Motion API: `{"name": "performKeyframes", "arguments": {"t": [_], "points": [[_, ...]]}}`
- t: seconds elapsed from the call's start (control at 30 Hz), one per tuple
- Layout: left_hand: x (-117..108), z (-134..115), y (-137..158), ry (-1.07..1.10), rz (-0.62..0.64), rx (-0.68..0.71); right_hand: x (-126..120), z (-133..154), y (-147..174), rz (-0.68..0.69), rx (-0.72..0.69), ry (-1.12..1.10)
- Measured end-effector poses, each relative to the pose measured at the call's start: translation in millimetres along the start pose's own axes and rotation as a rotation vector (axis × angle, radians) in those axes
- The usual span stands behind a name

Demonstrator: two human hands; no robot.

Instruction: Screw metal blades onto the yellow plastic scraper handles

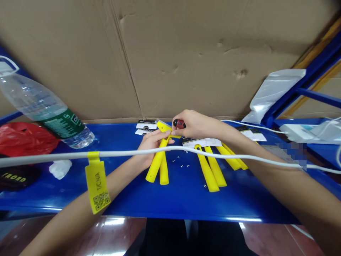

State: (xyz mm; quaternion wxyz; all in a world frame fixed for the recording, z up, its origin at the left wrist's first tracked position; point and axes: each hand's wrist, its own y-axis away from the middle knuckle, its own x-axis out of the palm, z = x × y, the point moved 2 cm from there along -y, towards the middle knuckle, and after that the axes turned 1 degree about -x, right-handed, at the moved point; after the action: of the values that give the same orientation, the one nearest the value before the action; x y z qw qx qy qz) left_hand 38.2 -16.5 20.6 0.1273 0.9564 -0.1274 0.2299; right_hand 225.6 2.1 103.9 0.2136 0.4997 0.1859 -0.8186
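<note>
My left hand [153,144] is closed around the upper part of a yellow two-handled tool [157,163], near where its handles cross. The two handles point toward me, and a pale edge shows at the tool's far end. In my right hand [188,122] is a screwdriver [179,123] with a stubby red and black handle, held over the tool's joint. Its tip is hidden by my fingers. Several small screws [181,166] and nuts lie loose on the blue table [186,204], close to the tool.
More yellow two-handled tools [210,170] with printed cards [201,142] lie to the right. A water bottle [50,110], red plastic bag [26,138] and crumpled tissue [60,169] are at left. A white cable [128,153] with a yellow tag [98,185] crosses in front. Cardboard [186,64] stands behind.
</note>
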Motion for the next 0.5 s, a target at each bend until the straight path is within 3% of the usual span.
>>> {"name": "performKeyframes", "arguments": {"t": [0.27,0.5], "points": [[-2,6,1,-0.013,-0.016,-0.054,2,-10,0,0.074,0.046,-0.142],[0,5,1,-0.008,-0.042,-0.059,9,-19,-3,0.057,0.02,-0.182]]}}
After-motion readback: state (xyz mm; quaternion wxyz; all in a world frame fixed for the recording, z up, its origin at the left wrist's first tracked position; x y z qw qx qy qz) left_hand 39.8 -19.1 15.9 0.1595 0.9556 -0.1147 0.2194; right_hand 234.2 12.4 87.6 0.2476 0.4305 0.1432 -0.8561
